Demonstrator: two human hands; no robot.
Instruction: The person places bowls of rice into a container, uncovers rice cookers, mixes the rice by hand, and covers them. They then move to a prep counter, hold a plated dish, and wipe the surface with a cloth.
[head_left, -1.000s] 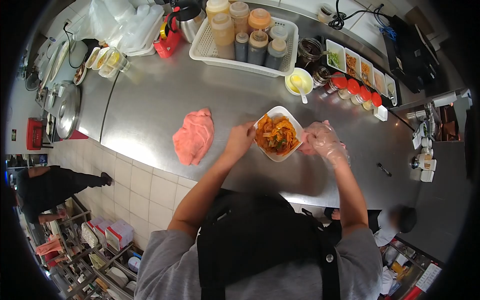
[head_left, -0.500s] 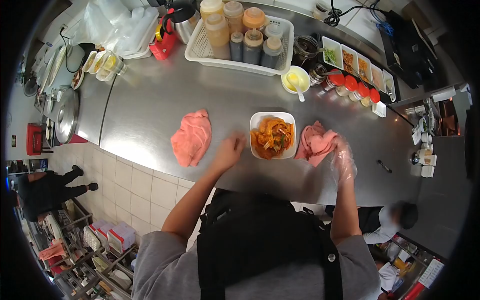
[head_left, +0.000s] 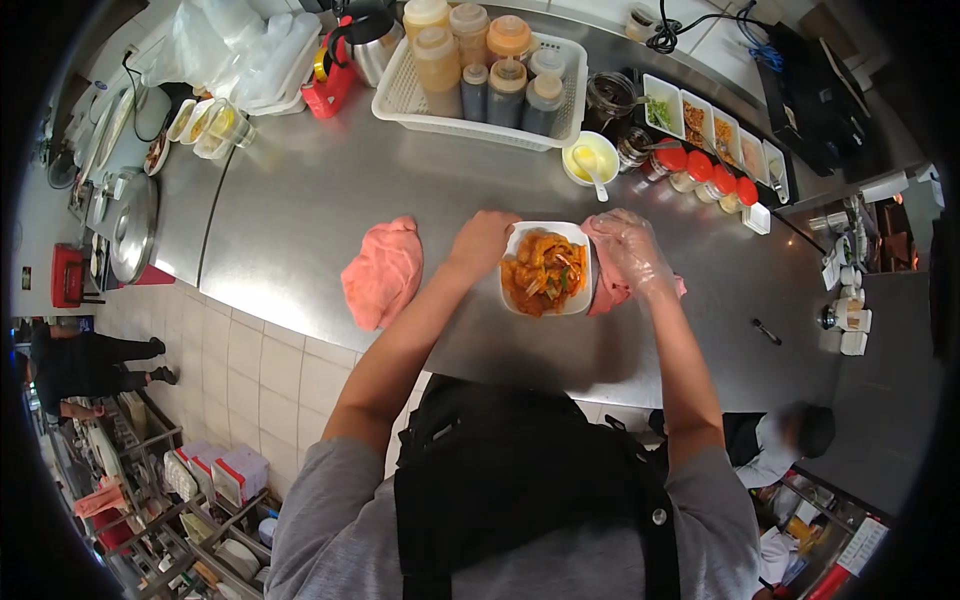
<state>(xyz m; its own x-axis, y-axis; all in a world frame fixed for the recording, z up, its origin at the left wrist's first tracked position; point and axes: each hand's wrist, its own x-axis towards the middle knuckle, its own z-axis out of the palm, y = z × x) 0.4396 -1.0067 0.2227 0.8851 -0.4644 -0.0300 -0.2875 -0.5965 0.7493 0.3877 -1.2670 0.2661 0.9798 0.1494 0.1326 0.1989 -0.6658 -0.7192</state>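
A square white bowl (head_left: 507, 246) of food in orange-red sauce (head_left: 545, 275) stands on the steel counter in front of me. My left hand (head_left: 484, 238) is bare and closed at the bowl's upper left corner, its fingertips partly hidden by the hand's back. On the other side, my right hand (head_left: 632, 248), in a clear plastic glove, presses a pink cloth (head_left: 607, 288) against the bowl's right rim. Most of that cloth is under the hand. A second pink cloth (head_left: 383, 272) lies crumpled left of my left forearm.
Behind the bowl stand a white basket (head_left: 480, 128) of sauce bottles and a small yellow bowl (head_left: 578, 178) with a white spoon. Red-lidded jars (head_left: 694, 178) and topping trays (head_left: 660, 112) line the back right. Other people (head_left: 95, 362) are at the left and lower right.
My left hand has moved up and right to the bowl's rim. My gloved right hand has moved left and up with the pink cloth, against the bowl. The bowl has barely moved.
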